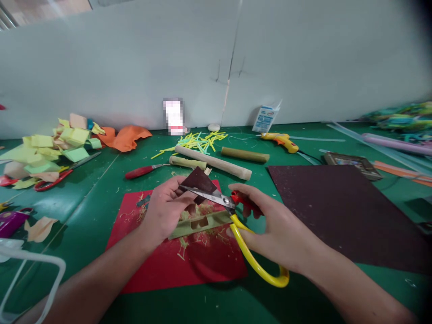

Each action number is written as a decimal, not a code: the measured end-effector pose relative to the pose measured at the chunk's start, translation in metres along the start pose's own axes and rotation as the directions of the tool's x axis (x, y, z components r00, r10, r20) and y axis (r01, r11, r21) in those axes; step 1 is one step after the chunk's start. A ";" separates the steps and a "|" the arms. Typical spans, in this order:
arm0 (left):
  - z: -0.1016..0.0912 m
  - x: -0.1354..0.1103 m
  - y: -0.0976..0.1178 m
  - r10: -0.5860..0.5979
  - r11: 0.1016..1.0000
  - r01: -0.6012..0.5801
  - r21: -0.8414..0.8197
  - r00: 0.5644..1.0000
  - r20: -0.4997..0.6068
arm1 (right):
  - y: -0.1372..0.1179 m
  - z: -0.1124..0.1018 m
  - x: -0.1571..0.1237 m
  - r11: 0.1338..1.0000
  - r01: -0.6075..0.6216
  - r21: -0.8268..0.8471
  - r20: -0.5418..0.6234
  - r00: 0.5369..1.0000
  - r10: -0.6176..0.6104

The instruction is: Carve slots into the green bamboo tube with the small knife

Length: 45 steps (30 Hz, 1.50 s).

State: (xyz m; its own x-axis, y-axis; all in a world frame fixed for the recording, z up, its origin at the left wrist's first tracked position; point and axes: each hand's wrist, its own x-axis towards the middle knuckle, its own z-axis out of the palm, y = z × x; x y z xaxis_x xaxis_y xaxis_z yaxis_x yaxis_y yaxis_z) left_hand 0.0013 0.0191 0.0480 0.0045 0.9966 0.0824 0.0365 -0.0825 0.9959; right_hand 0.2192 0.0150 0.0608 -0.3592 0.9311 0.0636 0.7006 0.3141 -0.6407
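Note:
Between the fingers of my left hand (165, 209) is a small dark brown sheet (200, 179), its corner pointing up. My right hand (273, 220) grips a pair of scissors (212, 196) with one yellow and one red handle, their blades reaching left across the sheet to my left fingers. Whether the blades are cutting it I cannot tell. Beneath both hands a green bamboo piece (202, 223) with a rectangular notch lies among shavings on a red sheet (155, 270). Part of the bamboo is hidden by my left hand.
A larger dark brown sheet (337, 211) lies right. Behind are bamboo sticks (216, 163), a red-handled knife (141, 172), yellow strips (199, 141) and a yellow glue gun (280, 140). Folded paper pieces (47, 148) and red-handled scissors (64, 175) are left; a white frame (57, 265) stands front left.

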 end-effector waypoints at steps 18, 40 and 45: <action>0.004 -0.001 -0.003 -0.011 0.996 0.009 -0.084 1.000 -0.020 | 0.000 0.002 0.000 0.994 0.087 0.066 -0.006 0.996 -0.087; -0.001 0.000 -0.004 -0.006 0.999 0.007 0.038 1.000 -0.013 | 0.002 -0.003 0.001 0.997 0.062 0.045 -0.019 0.998 -0.061; -0.001 0.001 -0.004 -0.013 0.999 0.014 0.039 1.000 -0.007 | 0.001 -0.003 0.001 0.996 0.048 0.072 -0.033 0.998 -0.045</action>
State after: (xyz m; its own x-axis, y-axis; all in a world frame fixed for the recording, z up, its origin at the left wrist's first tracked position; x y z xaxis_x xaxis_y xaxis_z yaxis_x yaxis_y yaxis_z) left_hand 0.0001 0.0204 0.0443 -0.0029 0.9976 0.0692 0.0756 -0.0688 0.9948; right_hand 0.2213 0.0163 0.0624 -0.3700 0.9215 0.1178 0.6362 0.3437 -0.6907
